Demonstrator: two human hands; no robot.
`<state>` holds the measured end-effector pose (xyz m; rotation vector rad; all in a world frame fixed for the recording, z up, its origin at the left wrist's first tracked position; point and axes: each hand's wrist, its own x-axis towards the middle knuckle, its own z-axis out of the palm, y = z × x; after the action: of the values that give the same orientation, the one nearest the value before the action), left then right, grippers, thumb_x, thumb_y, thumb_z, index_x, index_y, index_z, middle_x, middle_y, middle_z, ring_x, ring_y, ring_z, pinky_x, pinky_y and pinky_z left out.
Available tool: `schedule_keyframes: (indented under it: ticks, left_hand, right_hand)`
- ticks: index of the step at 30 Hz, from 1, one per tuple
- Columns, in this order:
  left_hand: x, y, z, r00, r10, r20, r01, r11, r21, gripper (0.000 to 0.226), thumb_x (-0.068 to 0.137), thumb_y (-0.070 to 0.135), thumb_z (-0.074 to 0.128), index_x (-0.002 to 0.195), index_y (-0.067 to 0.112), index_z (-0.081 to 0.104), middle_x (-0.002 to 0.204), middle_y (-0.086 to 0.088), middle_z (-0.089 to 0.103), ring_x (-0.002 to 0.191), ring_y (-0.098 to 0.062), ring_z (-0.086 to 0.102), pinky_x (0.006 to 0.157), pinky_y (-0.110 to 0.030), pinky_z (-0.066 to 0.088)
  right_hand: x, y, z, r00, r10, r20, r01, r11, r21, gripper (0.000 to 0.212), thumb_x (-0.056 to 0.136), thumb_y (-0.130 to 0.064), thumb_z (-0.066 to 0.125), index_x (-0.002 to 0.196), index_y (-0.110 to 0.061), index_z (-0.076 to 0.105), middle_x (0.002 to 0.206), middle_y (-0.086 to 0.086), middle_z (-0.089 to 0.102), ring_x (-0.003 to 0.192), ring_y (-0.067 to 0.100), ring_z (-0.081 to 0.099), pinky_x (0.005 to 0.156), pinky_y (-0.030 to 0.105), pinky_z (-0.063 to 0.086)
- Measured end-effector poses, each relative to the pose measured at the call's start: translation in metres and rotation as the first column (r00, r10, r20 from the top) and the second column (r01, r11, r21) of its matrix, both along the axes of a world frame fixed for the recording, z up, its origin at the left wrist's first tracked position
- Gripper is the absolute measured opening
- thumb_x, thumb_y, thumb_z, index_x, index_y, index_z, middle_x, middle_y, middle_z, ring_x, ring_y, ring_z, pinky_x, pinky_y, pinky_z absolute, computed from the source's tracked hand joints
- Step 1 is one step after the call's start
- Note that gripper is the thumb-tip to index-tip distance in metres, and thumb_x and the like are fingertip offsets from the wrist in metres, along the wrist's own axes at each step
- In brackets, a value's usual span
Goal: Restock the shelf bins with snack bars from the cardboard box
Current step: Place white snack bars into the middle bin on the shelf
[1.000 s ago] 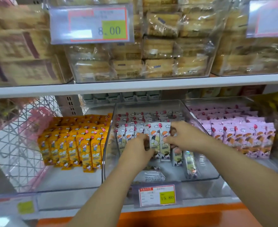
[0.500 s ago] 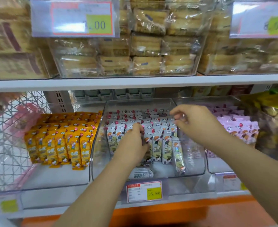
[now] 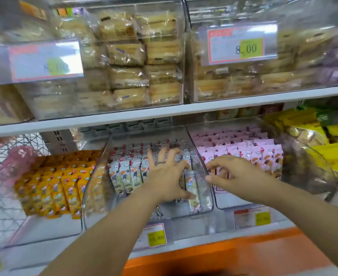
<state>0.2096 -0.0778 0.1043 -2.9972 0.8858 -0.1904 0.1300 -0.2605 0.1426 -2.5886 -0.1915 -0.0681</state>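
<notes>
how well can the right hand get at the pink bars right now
Probably yes: the right hand hovers just in front of the pink bars, seemingly empty, and their clear bin is open on top.

I count three bins on the lower shelf [image 3: 194, 243]: orange-bar bin [image 3: 44, 230], white-bar bin [image 3: 96, 194], pink-bar bin [image 3: 222, 201]. Up top, two price tags: upper-left tag [image 3: 38, 60], upper-right tag [image 3: 237, 44]. My two grips: left grip [image 3: 164, 176], right grip [image 3: 233, 172].

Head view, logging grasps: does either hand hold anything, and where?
Nothing is gripped. The left hand rests spread fingers on the grey snack bars; the right hand hovers empty, loosely curled.
</notes>
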Motion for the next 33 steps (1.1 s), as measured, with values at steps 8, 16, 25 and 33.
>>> schedule_keyframes:
  ticks: [8,16,25,33]
  left_hand:
    - [0.006,-0.008,-0.022,0.995,-0.089,0.044,0.08,0.984,0.161,0.104,0.06,0.079,0.061,0.143,0.026,0.028,0.152,0.0,0.002,0.143,-0.028,-0.016,0.099,-0.064,-0.027]
    - [0.015,-0.013,-0.025,0.989,-0.048,0.142,0.028,0.99,0.141,0.106,0.063,0.078,0.06,0.144,0.021,0.023,0.147,-0.002,0.015,0.141,-0.027,0.004,0.106,-0.064,-0.015]
    - [0.002,0.005,0.006,0.994,-0.021,0.112,0.018,0.999,0.036,0.102,0.065,0.08,0.057,0.146,0.03,0.019,0.144,0.004,0.025,0.137,-0.02,0.022,0.115,-0.055,0.005]
    - [-0.034,0.102,0.038,0.995,0.09,0.038,-0.079,0.971,-0.228,0.048,0.085,0.045,0.064,0.129,0.032,0.05,0.126,0.008,0.057,0.11,-0.014,0.057,0.097,-0.034,0.043]
  right_hand:
    - [0.001,-0.005,-0.005,0.996,0.049,-0.075,-0.044,0.996,0.074,0.032,0.092,-0.046,0.051,0.112,-0.024,0.063,0.096,-0.019,0.057,0.088,-0.004,0.054,0.073,0.01,0.041]
    - [0.001,-0.009,-0.013,0.987,0.097,-0.132,-0.077,0.986,0.149,0.033,0.094,-0.049,0.045,0.11,-0.027,0.063,0.105,-0.015,0.061,0.095,-0.003,0.055,0.09,0.026,0.046]
    - [0.0,-0.003,0.0,0.999,-0.035,0.032,0.034,0.999,0.031,0.032,0.088,-0.048,0.059,0.11,-0.026,0.063,0.095,-0.013,0.056,0.084,0.001,0.052,0.069,0.018,0.042]
    - [-0.001,0.055,0.011,0.972,0.067,0.226,-0.053,0.996,-0.068,0.022,0.09,-0.023,0.062,0.11,-0.019,0.069,0.087,-0.018,0.059,0.078,0.0,0.049,0.075,0.016,0.039]
